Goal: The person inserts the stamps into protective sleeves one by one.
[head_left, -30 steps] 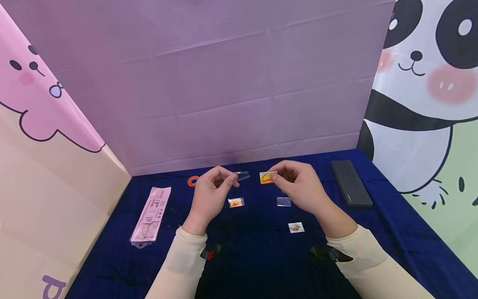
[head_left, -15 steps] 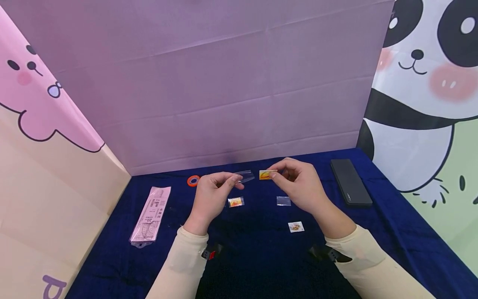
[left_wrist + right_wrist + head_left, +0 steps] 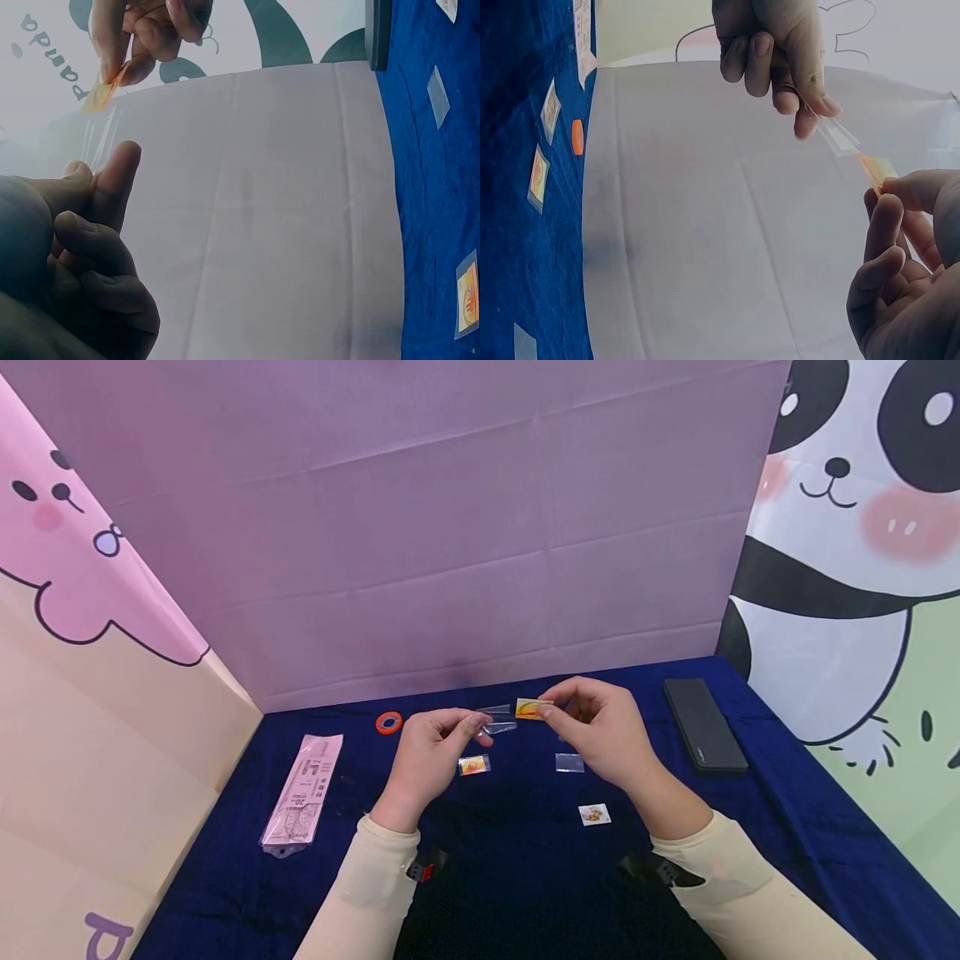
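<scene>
Between the thumb and forefinger of my left hand (image 3: 432, 758) is a small clear plastic sleeve (image 3: 500, 719), its far end pointing right. My right hand (image 3: 602, 727) pinches a small yellow-and-orange stamp-like card (image 3: 529, 708) by its right end. The card's left edge is right at the sleeve's free end, in line with it. Both are held up off the table, as the left wrist view shows the card (image 3: 103, 96) over the sleeve (image 3: 100, 139). Below the hands lie a sleeve with an orange card inside (image 3: 474, 766) and a second clear sleeve (image 3: 569, 763).
A white picture card (image 3: 595, 815) lies nearer the front. To the left are a pink package (image 3: 303, 789) and an orange tape roll (image 3: 388, 722); to the right, a dark flat case (image 3: 705, 725). Another card (image 3: 550, 112) shows beside the roll in the right wrist view.
My left hand has moved slightly right and down, bringing the clear sleeve toward the card. The right hand has shifted a little left, and the gap between sleeve and card has narrowed.
</scene>
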Motion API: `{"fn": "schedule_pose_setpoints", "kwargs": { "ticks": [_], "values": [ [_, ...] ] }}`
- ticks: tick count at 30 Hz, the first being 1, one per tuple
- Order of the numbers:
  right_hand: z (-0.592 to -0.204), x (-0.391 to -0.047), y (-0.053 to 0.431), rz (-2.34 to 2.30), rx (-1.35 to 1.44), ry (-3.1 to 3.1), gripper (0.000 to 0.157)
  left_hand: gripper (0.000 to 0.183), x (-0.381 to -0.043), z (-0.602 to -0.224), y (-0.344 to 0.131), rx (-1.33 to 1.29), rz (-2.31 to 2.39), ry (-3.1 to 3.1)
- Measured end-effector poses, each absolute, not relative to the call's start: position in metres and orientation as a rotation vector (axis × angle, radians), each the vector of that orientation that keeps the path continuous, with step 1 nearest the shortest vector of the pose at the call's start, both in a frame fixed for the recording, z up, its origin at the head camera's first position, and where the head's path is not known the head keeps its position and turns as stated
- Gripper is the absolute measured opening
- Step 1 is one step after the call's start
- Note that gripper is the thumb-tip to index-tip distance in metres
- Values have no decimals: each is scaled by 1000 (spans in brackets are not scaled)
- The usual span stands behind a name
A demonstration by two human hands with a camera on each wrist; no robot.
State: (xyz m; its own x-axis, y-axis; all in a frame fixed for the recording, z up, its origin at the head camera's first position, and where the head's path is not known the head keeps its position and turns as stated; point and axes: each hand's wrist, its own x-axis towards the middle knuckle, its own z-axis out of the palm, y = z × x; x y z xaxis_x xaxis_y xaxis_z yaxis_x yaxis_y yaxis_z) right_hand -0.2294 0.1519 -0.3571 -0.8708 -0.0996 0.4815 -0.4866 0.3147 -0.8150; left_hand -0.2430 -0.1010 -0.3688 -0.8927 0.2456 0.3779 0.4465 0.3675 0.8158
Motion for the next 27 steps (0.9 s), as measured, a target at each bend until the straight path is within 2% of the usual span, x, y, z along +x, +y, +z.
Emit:
{"fn": "schedule_pose_setpoints", "kwargs": {
  "ticks": [27],
  "values": [
    [-360,-232,149,1440,530,-2391,5,26,-241,-367,-101,-609,-1572,-2452]
  ]
}}
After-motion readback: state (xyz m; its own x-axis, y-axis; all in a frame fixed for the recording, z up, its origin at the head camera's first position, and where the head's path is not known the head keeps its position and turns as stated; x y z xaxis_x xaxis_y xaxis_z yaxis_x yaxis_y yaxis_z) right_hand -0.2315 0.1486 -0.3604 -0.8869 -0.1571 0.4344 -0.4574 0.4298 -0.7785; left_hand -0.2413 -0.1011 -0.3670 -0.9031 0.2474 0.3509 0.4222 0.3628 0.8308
